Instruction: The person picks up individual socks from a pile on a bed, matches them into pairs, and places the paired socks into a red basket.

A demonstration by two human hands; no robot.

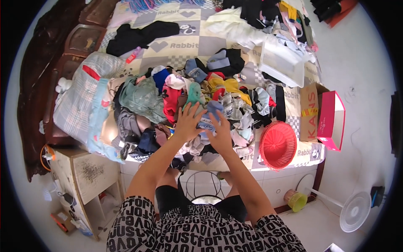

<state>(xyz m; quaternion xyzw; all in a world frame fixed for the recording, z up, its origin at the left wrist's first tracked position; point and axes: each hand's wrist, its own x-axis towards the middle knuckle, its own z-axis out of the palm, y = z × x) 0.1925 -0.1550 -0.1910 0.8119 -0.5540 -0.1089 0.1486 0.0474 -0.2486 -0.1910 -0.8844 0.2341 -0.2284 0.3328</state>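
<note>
A big heap of mixed clothes and small cloth pieces lies along the bed's near side. My left hand (188,124) rests on the heap's middle with fingers spread, beside a green cloth (194,93). Just right of it, my right hand (220,133) has its fingers apart and touches a small light-blue printed cloth piece (205,123) lying between the two hands. A blue-grey cloth (214,106) sits right above the fingertips. Around them are a red cloth (171,103), a yellow cloth (231,87) and a grey-green lace garment (142,100). The undersides of both hands are hidden.
Right of the heap stand a red plastic basket (268,156), a clear plastic bin (273,69) and a cardboard box (308,110) beside a pink box (331,122). Plaid pillow (82,86) at left; black garment (138,37) farther back. Nightstand (90,174) lower left, fan (355,211) lower right.
</note>
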